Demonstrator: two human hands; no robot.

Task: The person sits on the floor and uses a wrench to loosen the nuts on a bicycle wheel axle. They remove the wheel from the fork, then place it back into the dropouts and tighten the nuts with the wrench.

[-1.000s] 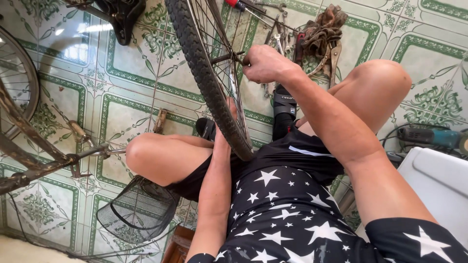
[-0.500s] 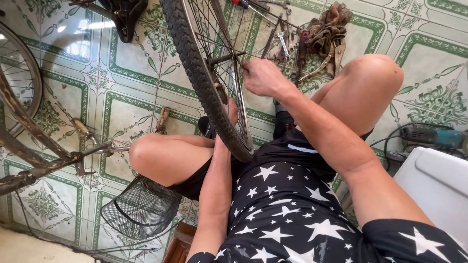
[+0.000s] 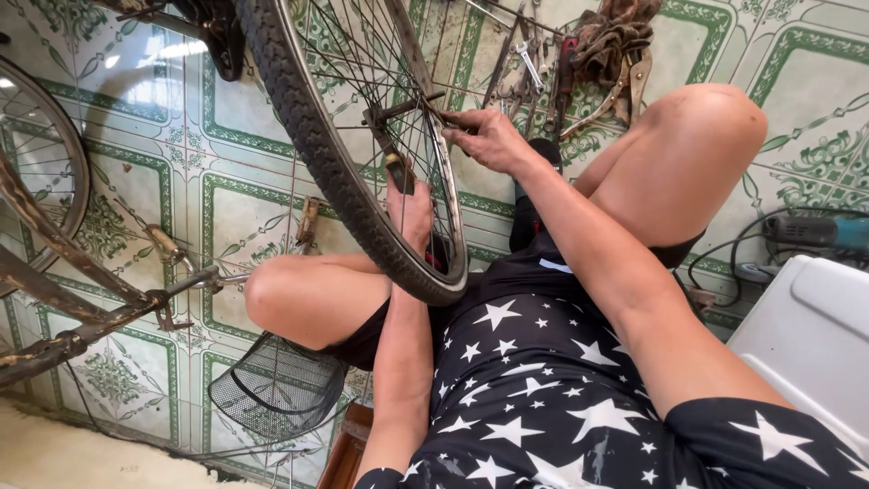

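The bike wheel point(image 3: 362, 154) sat between the knees, looked stiff but light with thin bendy spokes, so the left hand point(image 3: 412, 213) was wrapped round the rim while the right hand point(image 3: 489, 138) pinched at the hub axle point(image 3: 407, 109).

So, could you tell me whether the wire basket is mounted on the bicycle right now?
No, the wire basket lies on the tiled floor beside the person's knee, apart from the wheel.
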